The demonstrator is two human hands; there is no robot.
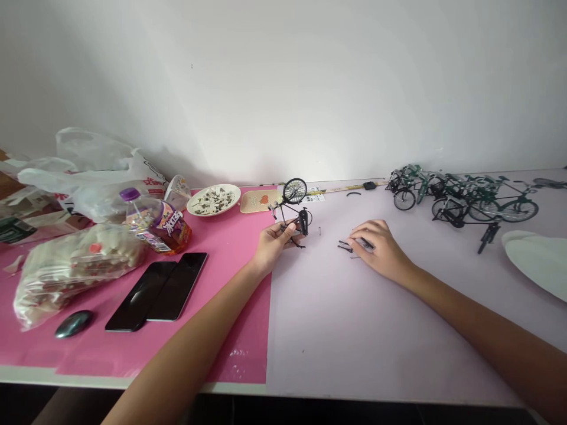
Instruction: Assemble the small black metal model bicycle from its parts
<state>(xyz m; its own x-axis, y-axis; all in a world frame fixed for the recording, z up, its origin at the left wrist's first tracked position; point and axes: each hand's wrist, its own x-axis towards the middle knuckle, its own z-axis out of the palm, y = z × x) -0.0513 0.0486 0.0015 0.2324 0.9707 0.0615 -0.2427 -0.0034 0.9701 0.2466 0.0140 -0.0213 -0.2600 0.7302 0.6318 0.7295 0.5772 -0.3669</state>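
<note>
My left hand (277, 242) grips a black miniature bicycle (289, 213) between thumb and fingers, tilted with one spoked wheel uppermost. Its lower part is partly covered by my fingers. To the right, my right hand (376, 247) rests low on the lilac table covering, fingers bent together over small dark pieces. What lies between those fingertips is mostly hidden. Thin black bicycle parts (344, 247) stick out on the left of the fingertips. A tiny pin-like piece (319, 231) lies between the two hands.
Several dark green and black miniature bicycles (469, 198) stand bunched at back right, near a white plate (538, 260). A bowl of small pieces (213, 199) and a tray (256, 202) line the wall. Phones (177, 287), a drink bottle (157, 221) and a filled plastic bag (75, 265) occupy the left.
</note>
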